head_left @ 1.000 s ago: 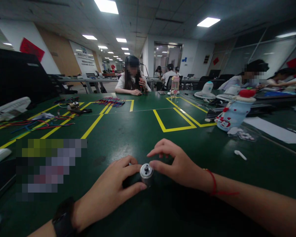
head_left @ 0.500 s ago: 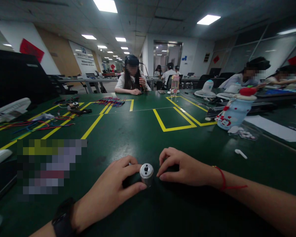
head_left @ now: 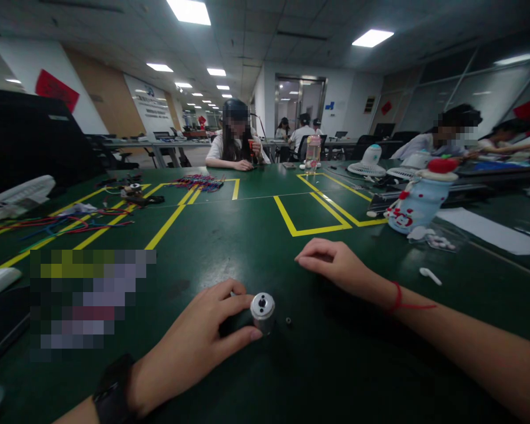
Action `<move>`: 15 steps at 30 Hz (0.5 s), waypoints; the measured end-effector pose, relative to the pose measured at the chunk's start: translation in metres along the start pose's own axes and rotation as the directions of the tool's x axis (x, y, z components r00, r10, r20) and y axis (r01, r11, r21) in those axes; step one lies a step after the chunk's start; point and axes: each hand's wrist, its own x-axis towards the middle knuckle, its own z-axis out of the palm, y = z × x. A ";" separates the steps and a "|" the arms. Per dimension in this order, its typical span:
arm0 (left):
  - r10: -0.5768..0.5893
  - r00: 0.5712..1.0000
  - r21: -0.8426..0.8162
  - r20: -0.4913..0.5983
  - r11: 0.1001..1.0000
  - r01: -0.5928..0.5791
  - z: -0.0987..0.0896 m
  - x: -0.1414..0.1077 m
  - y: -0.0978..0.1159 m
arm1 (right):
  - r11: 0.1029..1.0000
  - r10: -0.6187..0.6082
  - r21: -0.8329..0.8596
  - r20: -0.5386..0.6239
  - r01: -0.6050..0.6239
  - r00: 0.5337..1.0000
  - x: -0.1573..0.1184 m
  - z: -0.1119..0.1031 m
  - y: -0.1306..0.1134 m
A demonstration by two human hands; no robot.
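Observation:
A small silver cylindrical motor [head_left: 263, 315] stands upright on the green table, two dark holes and a central shaft showing on its top. My left hand [head_left: 205, 330] grips its left side between thumb and fingers. To the motor's right lies a tiny dark ring-like part [head_left: 288, 321], touched by nothing but the table. My right hand [head_left: 335, 262] is farther forward and to the right, over the table, its fingers bent and pressed together. Nothing shows sticking out of them.
A light-blue bottle [head_left: 419, 200] with a red top stands at the right, near a white earbud [head_left: 430, 275] and a paper sheet [head_left: 494, 229]. Colored wires [head_left: 79, 221] lie at the left. Across the green table [head_left: 229, 235], marked with yellow tape, sits another person [head_left: 234, 141].
My right hand has moved forward and right, away from the motor, uncovering the tiny part on the table. My left hand and the motor have stayed in place.

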 end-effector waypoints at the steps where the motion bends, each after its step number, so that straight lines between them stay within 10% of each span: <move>1: -0.002 1.000 -0.002 0.003 1.000 0.002 0.001 0.000 0.000 | 0.999 0.039 -0.003 -0.077 -0.039 0.996 0.004 -0.004 0.008; 5: -0.018 1.000 -0.002 0.014 1.000 0.018 0.006 0.002 -0.001 | 0.988 0.148 -0.015 -0.237 -0.156 0.960 0.014 -0.018 0.040; 15: -0.015 1.000 0.000 0.015 1.000 0.015 0.007 0.003 -0.002 | 0.985 0.150 -0.062 -0.170 -0.162 0.974 0.012 -0.016 0.040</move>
